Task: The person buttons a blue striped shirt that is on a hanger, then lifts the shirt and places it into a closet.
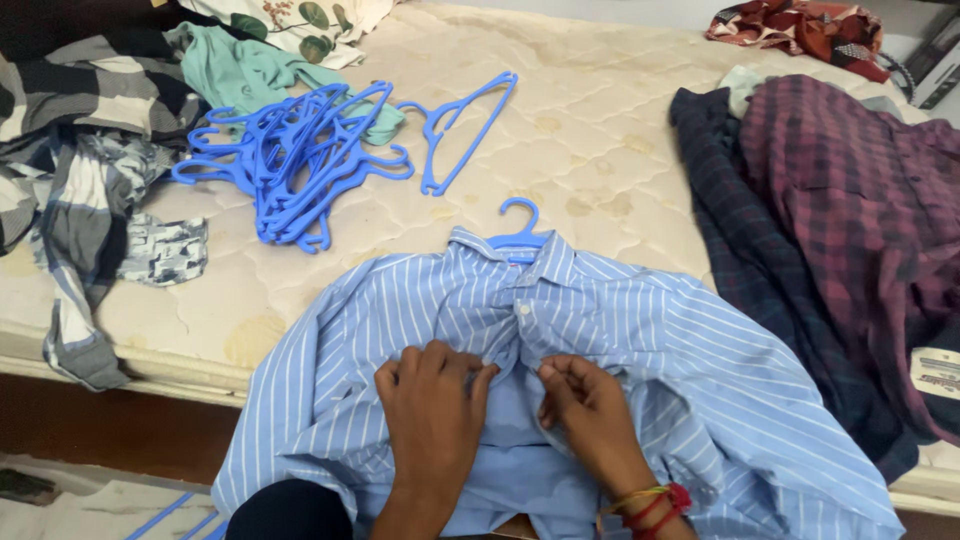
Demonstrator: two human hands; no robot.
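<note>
A light blue shirt with white stripes lies front-up on the mattress edge, on a blue plastic hanger whose hook sticks out above the collar. My left hand pinches the left side of the shirt's front placket below the collar. My right hand, with red and yellow threads at the wrist, pinches the right side of the placket. The two hands sit close together at the shirt's chest, and its top button is fastened.
A heap of blue hangers lies on the bare cream mattress at the back left, beside a teal garment. Grey checked clothes pile at the left edge. Dark plaid and maroon plaid shirts lie at the right.
</note>
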